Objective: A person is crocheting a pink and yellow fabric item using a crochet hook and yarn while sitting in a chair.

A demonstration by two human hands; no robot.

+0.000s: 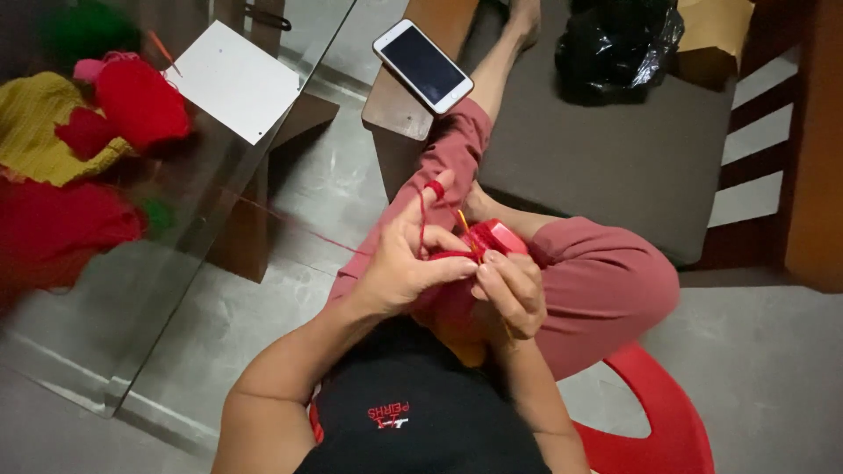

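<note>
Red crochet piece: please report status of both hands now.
Left hand pinches red crochet piece, yarn over its index finger. Right hand grips hook at the piece. Nothing in the way.

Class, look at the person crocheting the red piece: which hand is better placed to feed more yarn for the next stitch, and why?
Left, probably. The left hand has the red yarn looped round its raised forefinger, so it seems to control the strand. The right hand pinches the hook at the red crochet piece.

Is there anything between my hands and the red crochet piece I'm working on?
Nothing visible does. The left hand and the right hand both already touch the red crochet piece, with red yarn looped over the left forefinger.
</note>
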